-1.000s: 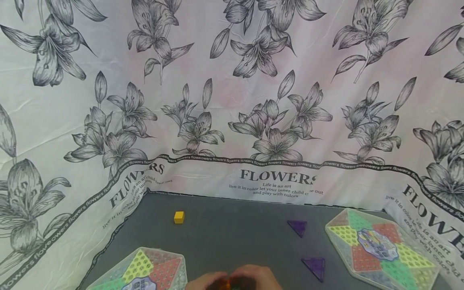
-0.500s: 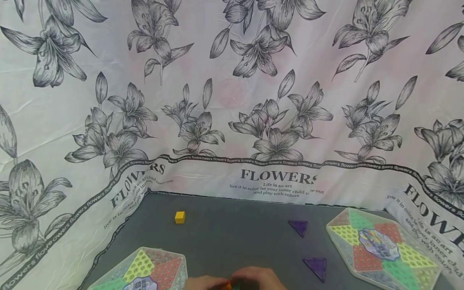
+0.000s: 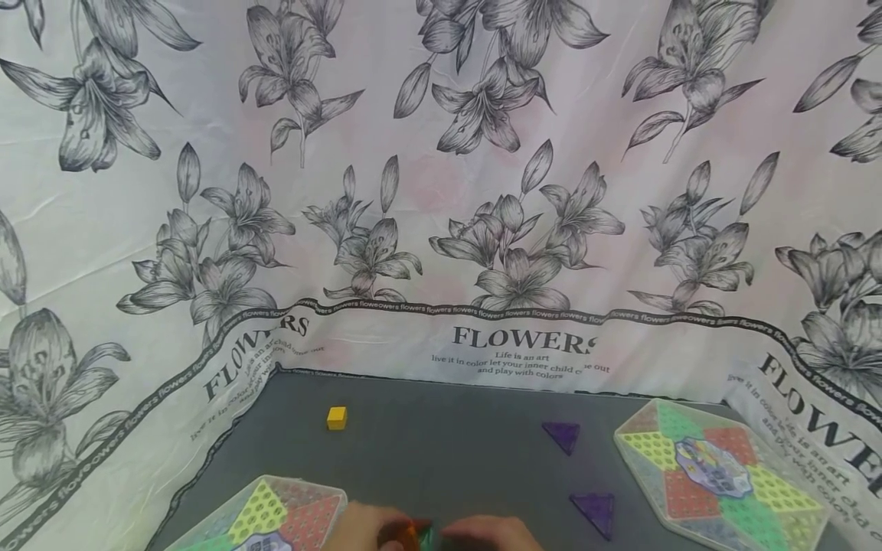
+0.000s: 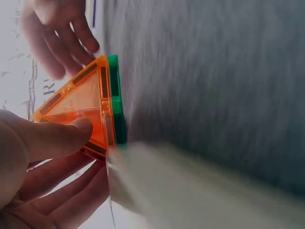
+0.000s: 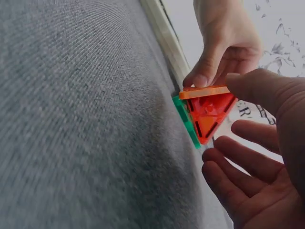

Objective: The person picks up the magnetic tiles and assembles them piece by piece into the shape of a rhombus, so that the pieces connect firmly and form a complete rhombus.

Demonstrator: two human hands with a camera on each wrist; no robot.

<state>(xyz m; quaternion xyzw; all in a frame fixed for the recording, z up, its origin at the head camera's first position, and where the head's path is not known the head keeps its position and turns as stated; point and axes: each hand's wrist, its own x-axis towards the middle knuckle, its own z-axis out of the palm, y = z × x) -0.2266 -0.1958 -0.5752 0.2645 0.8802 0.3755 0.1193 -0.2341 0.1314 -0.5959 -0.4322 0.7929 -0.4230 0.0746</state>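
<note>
Thumb on its face and fingers behind, the left hand [image 3: 365,526] is gripping an orange tile [image 4: 78,102], nearest of all at the bottom middle of the head view. A red tile [image 5: 214,107] is leaning against it, and a green tile [image 4: 114,78] is lying along their lower edges; whether the green is touching the grey tabletop [image 3: 448,451] I can't tell. Just beside, the right hand [image 3: 496,528] is hovering with fingers loosely spread, apparently holding nothing; whether its thumb is touching the orange is unclear.

The step in hand seems to be joining triangles into a small pyramid. The next move probably calls for the left hand keeping its pinch steady while the right is bracing or closing a side.

Beyond, a patterned board [image 3: 310,509] is occupying the lower left, a purple triangle [image 3: 598,514] and another board [image 3: 775,497] the lower right. Farther off, a second purple triangle [image 3: 563,436] and a yellow block [image 3: 336,418] are lying apart. Flowered cloth [image 3: 434,184] is hanging behind everything.
</note>
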